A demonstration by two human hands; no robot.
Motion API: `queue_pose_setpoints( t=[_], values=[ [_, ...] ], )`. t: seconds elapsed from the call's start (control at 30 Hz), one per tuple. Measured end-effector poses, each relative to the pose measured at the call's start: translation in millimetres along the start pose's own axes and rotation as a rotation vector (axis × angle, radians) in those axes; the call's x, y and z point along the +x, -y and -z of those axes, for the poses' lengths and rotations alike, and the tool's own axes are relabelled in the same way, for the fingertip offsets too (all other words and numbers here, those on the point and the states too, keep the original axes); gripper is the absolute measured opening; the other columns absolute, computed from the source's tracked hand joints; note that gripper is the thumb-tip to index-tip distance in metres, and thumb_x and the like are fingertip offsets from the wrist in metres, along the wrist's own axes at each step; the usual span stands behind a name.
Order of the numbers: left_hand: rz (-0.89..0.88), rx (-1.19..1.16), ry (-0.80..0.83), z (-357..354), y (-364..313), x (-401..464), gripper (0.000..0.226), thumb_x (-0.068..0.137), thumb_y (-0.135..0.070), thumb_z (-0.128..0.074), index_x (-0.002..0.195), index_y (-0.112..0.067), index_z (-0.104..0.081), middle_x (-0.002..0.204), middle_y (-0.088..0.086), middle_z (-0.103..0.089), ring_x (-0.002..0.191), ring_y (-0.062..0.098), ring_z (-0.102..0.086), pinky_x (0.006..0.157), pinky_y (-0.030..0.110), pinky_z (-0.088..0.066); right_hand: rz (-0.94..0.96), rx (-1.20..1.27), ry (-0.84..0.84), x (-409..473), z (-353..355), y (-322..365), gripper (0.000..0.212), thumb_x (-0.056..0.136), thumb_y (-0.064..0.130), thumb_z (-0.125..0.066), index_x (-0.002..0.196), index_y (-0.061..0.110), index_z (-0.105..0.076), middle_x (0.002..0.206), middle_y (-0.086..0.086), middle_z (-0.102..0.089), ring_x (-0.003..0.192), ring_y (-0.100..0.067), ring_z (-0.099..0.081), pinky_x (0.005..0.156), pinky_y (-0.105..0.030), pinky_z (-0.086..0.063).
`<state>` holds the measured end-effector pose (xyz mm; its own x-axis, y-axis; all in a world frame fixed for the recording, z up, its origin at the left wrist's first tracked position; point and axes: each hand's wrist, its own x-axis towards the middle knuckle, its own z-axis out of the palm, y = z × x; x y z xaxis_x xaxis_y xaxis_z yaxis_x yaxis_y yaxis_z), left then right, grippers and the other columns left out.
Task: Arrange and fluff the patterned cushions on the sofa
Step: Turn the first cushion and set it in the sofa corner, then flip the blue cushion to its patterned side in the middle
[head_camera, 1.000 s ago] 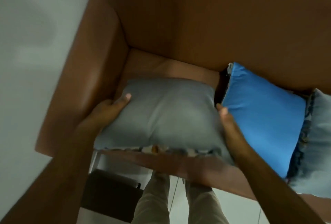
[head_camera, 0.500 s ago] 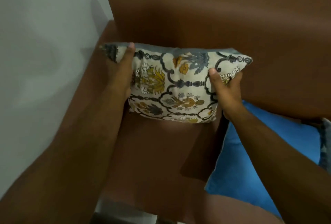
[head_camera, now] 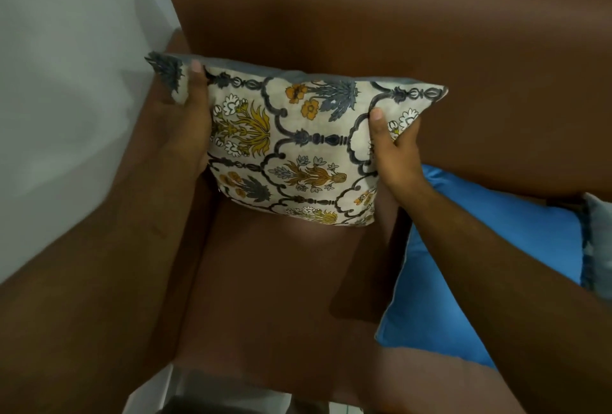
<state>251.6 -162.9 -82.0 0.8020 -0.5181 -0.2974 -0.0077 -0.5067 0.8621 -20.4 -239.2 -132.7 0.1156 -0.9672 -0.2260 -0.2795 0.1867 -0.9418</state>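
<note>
A cream cushion with grey, yellow and orange flower patterns (head_camera: 294, 148) stands upright at the left end of the brown sofa (head_camera: 430, 49), its patterned face toward me and a grey back edge showing along the top. My left hand (head_camera: 190, 125) grips its left side, thumb over the front. My right hand (head_camera: 394, 151) grips its right side near the top corner. The cushion's bottom edge is on or just above the seat (head_camera: 265, 281), against the backrest.
A blue cushion (head_camera: 480, 264) lies on the seat to the right, partly under my right forearm. Beyond it, at the right edge, is a pale grey-blue cushion (head_camera: 599, 241). The sofa's left armrest (head_camera: 159, 135) borders a white wall (head_camera: 66, 82).
One second ago the cushion lay grey side up on the seat edge between my hands. I have turned it upright with the patterned face toward me and moved it back against the backrest.
</note>
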Motion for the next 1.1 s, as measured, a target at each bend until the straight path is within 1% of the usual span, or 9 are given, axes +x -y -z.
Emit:
queue_pose_setpoints(
  t=[0.07,0.17,0.3,0.5,0.6,0.73,0.87,0.97,1.1],
  values=[
    [-0.009,0.162,-0.125,8.8,8.2,-26.9,0.094,0.09,-0.081,-0.034,0.159,-0.018,-0.027,0.16,0.009,-0.04,0.145,0.028,-0.041,0.113,0.036,-0.038,0.023,-0.083,0.008,-8.9,11.3,5.8,0.078,0.085,0.067,-0.057,0.147,0.027,-0.032,0.146,0.002,-0.05,0.133,-0.014,-0.05,0.11,-0.031,-0.041],
    [0.045,-0.004,-0.177,-4.6,62.6,-94.7,0.125,0.071,-0.093,-0.047,0.16,-0.012,-0.016,0.164,0.011,-0.03,0.149,0.028,-0.035,0.121,0.043,-0.032,-0.025,-0.215,-0.065,-34.4,68.3,-8.1,0.083,0.093,0.06,-0.054,0.157,0.017,-0.024,0.157,-0.006,-0.038,0.142,-0.018,-0.04,0.115,-0.031,-0.035],
    [0.356,0.116,0.139,-59.5,129.2,-199.6,0.093,0.088,-0.066,-0.062,0.155,-0.009,-0.033,0.158,0.016,-0.041,0.142,0.036,-0.044,0.113,0.044,-0.038,-0.165,-0.387,-0.24,-97.6,168.1,-62.1,0.094,0.083,0.069,-0.054,0.154,0.011,-0.032,0.153,-0.011,-0.041,0.137,-0.024,-0.044,0.112,-0.035,-0.038],
    [0.208,0.234,0.683,-174.1,157.7,-276.9,0.08,0.082,-0.057,-0.075,0.146,-0.015,-0.05,0.142,-0.002,-0.055,0.132,0.019,-0.052,0.111,0.033,-0.04,-0.493,-0.499,-0.272,-152.4,285.7,-161.7,0.096,0.076,0.082,-0.057,0.15,0.024,-0.039,0.148,-0.009,-0.052,0.137,-0.031,-0.049,0.114,-0.049,-0.04],
    [0.093,0.346,0.726,-212.3,163.2,-286.4,0.108,0.063,-0.083,-0.07,0.147,-0.018,-0.048,0.15,0.004,-0.052,0.139,0.025,-0.049,0.119,0.041,-0.036,-0.628,-0.375,-0.216,-159.4,311.5,-197.8,0.081,0.086,0.068,-0.06,0.152,0.03,-0.035,0.146,-0.006,-0.055,0.134,-0.034,-0.052,0.11,-0.042,-0.042],
    [-0.048,0.443,0.703,-226.5,169.1,-285.8,0.102,0.071,-0.065,-0.067,0.152,-0.011,-0.04,0.157,0.01,-0.043,0.145,0.026,-0.039,0.118,0.024,-0.02,-0.617,-0.235,-0.142,-151.2,316.0,-225.0,0.081,0.083,0.068,-0.064,0.147,0.024,-0.043,0.144,-0.001,-0.057,0.131,-0.027,-0.054,0.11,-0.043,-0.044],
    [0.046,0.468,0.662,-224.7,164.2,-292.2,0.104,0.071,-0.083,-0.062,0.153,-0.023,-0.039,0.153,-0.004,-0.048,0.141,0.021,-0.045,0.122,0.041,-0.03,-0.564,-0.2,-0.128,-142.9,319.8,-215.3,0.071,0.088,0.058,-0.065,0.146,0.021,-0.044,0.143,0.0,-0.056,0.132,-0.024,-0.053,0.111,-0.037,-0.041],
    [0.23,0.35,0.754,-214.5,132.4,-295.3,0.085,0.082,-0.073,-0.065,0.152,-0.032,-0.039,0.142,-0.017,-0.05,0.131,0.013,-0.05,0.111,0.033,-0.037,-0.554,-0.187,-0.017,-135.6,337.7,-178.3,0.074,0.085,0.07,-0.057,0.145,0.027,-0.048,0.137,0.006,-0.059,0.126,-0.02,-0.057,0.105,-0.037,-0.045],
    [0.397,0.277,0.754,-168.3,74.9,-292.7,0.073,0.08,-0.068,-0.069,0.143,-0.033,-0.055,0.13,-0.009,-0.068,0.114,0.014,-0.066,0.095,0.032,-0.05,-0.491,-0.006,0.139,-118.4,378.5,-99.0,0.105,0.049,0.1,-0.052,0.127,0.031,-0.064,0.123,0.005,-0.071,0.111,-0.014,-0.068,0.097,-0.036,-0.053]
  ],
)
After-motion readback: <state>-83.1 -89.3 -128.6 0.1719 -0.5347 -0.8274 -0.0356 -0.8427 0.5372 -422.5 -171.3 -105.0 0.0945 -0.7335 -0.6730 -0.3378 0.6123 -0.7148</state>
